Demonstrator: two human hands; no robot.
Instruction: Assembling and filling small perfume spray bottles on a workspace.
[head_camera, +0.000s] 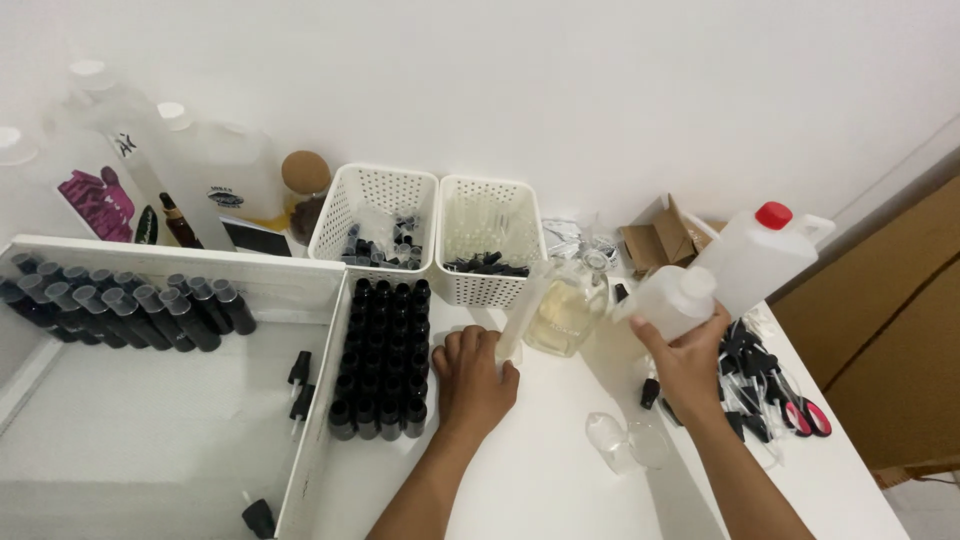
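My left hand rests on the white table and grips the lower end of a clear syringe-like tube that leans up toward a glass bottle of pale yellow liquid. My right hand holds a small translucent white plastic bottle tipped toward the glass bottle. A block of several small black bottles stands just left of my left hand.
Two white perforated baskets stand at the back. A white jug with a red cap is at right, red-handled scissors and black dropper caps beside it. A white tray at left holds black spray bottles. Large jugs stand back left.
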